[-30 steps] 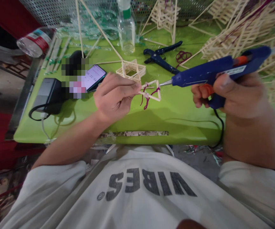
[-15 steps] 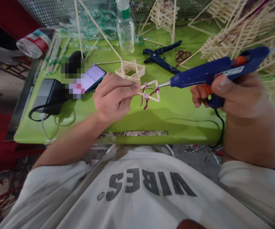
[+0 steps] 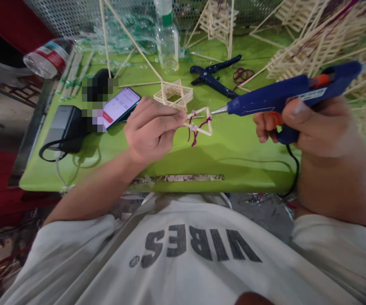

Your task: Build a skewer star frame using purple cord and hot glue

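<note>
Pinched in the left hand (image 3: 152,131), the stick frame (image 3: 202,130) juts rightward from it toward the glue gun (image 3: 270,96) the right hand (image 3: 320,127) grips

Craft workshop — glue gun (image 3: 267,98), pliers (image 3: 208,78)

A loose white T-shirt (image 3: 176,275) with short sleeves (image 3: 87,233) bears the word "VIBES" (image 3: 199,243) across the front in bold, dark, streaked capitals, a small circled mark (image 3: 134,261) following the S.

L hand (image 3: 153,129) pinches frame (image 3: 210,128) nr glue-gun nozzle (image 3: 220,110).
</note>
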A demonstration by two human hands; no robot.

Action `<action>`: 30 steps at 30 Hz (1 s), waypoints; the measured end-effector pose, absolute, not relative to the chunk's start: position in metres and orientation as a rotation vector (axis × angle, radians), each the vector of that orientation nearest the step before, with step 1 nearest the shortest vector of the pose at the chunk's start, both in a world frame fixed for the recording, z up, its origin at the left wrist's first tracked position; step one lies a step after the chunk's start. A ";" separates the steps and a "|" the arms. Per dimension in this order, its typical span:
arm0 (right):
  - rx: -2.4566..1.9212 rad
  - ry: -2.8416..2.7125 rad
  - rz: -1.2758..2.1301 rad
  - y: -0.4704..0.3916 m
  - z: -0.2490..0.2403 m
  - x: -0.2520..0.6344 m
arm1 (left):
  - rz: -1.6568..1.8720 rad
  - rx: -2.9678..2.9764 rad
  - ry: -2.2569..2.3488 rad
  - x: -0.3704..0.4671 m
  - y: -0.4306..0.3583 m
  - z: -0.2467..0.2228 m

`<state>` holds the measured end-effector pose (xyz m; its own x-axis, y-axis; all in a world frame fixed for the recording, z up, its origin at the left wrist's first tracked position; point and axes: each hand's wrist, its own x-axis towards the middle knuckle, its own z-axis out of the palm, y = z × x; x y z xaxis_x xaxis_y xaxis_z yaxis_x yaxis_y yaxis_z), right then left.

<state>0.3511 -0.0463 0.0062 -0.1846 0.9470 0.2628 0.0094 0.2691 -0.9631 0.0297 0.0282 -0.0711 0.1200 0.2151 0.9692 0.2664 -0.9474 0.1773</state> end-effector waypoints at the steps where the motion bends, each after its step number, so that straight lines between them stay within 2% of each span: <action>1: -0.934 -1.500 1.118 -0.046 0.006 0.352 | -1.993 -2.294 -0.459 0.031 0.028 -0.068; 8: -0.898 -1.606 1.138 -0.044 0.010 0.356 | -1.976 -2.251 -0.392 0.032 0.031 -0.065; 25: -0.901 -1.624 1.140 -0.044 0.011 0.358 | -2.185 -2.452 -0.657 0.018 0.043 -0.095; 30: -0.895 -1.636 1.154 -0.045 0.011 0.359 | -2.119 -2.479 -0.656 0.017 0.044 -0.094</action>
<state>0.3588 -0.0454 0.0108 -0.3191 0.9095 0.2663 0.0545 0.2982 -0.9530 0.0169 0.0438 -0.0940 0.1182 0.4086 0.9051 0.1744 -0.9058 0.3861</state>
